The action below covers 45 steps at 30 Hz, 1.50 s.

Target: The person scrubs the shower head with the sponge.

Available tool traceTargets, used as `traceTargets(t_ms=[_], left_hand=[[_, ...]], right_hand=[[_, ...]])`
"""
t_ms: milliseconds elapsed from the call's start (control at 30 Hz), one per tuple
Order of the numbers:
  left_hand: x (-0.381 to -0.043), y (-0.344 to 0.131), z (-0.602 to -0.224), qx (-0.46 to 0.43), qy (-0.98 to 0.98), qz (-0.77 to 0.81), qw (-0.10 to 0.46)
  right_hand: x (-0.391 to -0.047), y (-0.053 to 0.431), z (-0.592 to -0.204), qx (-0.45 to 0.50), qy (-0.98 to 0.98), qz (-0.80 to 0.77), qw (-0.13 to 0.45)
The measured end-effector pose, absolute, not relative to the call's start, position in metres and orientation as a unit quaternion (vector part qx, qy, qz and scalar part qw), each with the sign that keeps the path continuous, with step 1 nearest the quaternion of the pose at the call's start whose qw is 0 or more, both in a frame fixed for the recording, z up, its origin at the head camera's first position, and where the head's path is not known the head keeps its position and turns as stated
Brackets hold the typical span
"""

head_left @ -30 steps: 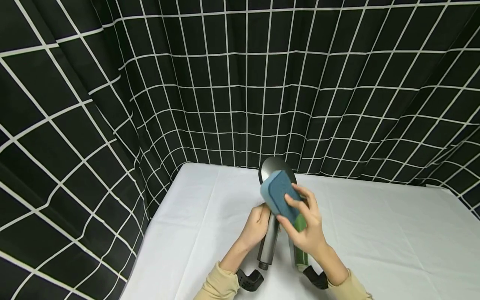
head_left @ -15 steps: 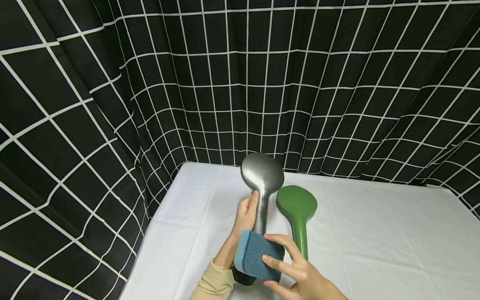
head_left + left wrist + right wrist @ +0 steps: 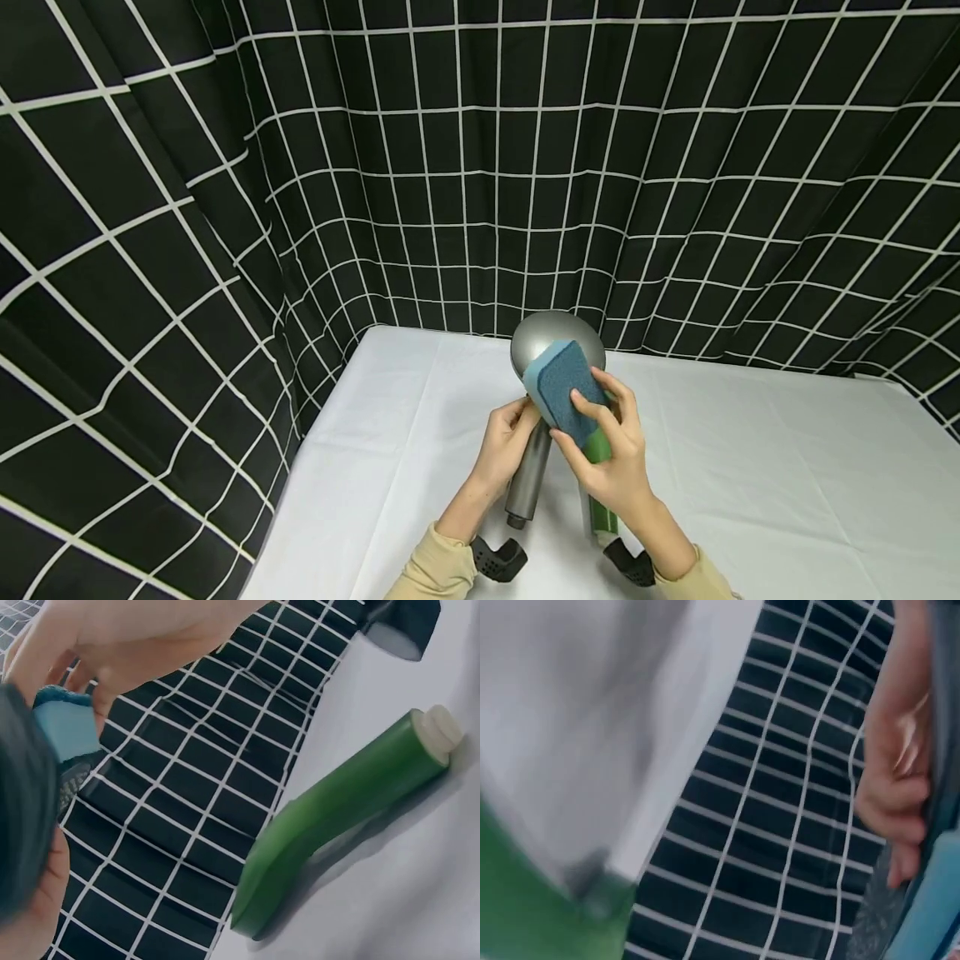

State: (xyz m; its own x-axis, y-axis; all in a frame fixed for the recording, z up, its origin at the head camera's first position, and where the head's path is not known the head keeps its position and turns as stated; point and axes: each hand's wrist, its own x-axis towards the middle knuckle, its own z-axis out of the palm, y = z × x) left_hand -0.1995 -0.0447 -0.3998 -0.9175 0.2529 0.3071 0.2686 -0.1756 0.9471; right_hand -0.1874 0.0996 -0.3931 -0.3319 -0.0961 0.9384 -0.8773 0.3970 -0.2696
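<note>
My left hand (image 3: pixel 506 442) grips a grey shower head (image 3: pixel 527 483) by its handle, the round head pointing away and the threaded end toward me. In my right hand (image 3: pixel 615 454), a blue sponge (image 3: pixel 570 387) with a darker scouring face is pinched between thumb and fingers. It overlaps the neck of the grey shower head, hiding part of it. A green shower head (image 3: pixel 337 802) lies on the white table, partly hidden behind the right hand in the head view. The left wrist view shows the sponge (image 3: pixel 67 727) close beside the grey one.
A white cloth covers the table (image 3: pixel 750 467). Black curtains with a white grid (image 3: pixel 480 167) stand behind it and along both sides. Black wrist mounts (image 3: pixel 501 560) sit below each hand.
The sponge has gone from the head end down to the handle's lower end and back up to the neck. The grey shower head has swung left and returned right over the green one.
</note>
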Motion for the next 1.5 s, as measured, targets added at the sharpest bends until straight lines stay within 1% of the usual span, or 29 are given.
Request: traceTargets(t_ms=[100, 233, 400, 500, 633, 733, 800, 900, 1000, 1100, 1300, 1400, 1500], left_hand=[[-0.201, -0.046, -0.401, -0.208, -0.632, -0.747, 0.006], [-0.201, -0.049, -0.399, -0.182, -0.6, -0.779, -0.009], [-0.203, -0.049, -0.392, -0.107, -0.605, -0.789, -0.003], [-0.202, -0.048, -0.392, -0.103, -0.603, -0.791, 0.004], [-0.2, -0.048, -0.397, -0.145, -0.579, -0.802, -0.004], [-0.206, -0.046, -0.412, -0.175, -0.591, -0.787, 0.003], [-0.206, -0.044, -0.415, -0.18, -0.608, -0.773, 0.008], [-0.204, -0.041, -0.411, -0.186, -0.621, -0.761, 0.005], [-0.201, -0.039, -0.404, -0.191, -0.625, -0.757, -0.001], [-0.201, -0.04, -0.405, -0.176, -0.618, -0.766, -0.002], [-0.212, -0.042, -0.419, -0.118, -0.545, -0.83, -0.02], [-0.217, -0.043, -0.423, -0.119, -0.514, -0.849, -0.007], [-0.218, -0.043, -0.424, -0.13, -0.501, -0.856, 0.013]], right_hand=[[-0.179, 0.095, -0.397, 0.35, -0.704, 0.43, 0.445], [-0.162, 0.091, -0.411, 0.431, -0.675, 0.444, 0.401], [-0.15, 0.094, -0.432, 0.546, -0.633, 0.431, 0.34], [-0.154, 0.097, -0.435, 0.565, -0.624, 0.423, 0.335], [-0.17, 0.099, -0.43, 0.522, -0.639, 0.432, 0.364], [-0.177, 0.097, -0.415, 0.467, -0.654, 0.447, 0.394], [-0.184, 0.099, -0.41, 0.424, -0.668, 0.445, 0.421], [-0.191, 0.104, -0.409, 0.351, -0.694, 0.429, 0.46], [-0.192, 0.106, -0.414, 0.305, -0.714, 0.423, 0.468], [-0.181, 0.102, -0.413, 0.319, -0.712, 0.448, 0.437], [-0.149, 0.094, -0.421, 0.436, -0.653, 0.528, 0.323], [-0.139, 0.093, -0.43, 0.478, -0.628, 0.537, 0.299], [-0.135, 0.093, -0.438, 0.488, -0.618, 0.539, 0.299]])
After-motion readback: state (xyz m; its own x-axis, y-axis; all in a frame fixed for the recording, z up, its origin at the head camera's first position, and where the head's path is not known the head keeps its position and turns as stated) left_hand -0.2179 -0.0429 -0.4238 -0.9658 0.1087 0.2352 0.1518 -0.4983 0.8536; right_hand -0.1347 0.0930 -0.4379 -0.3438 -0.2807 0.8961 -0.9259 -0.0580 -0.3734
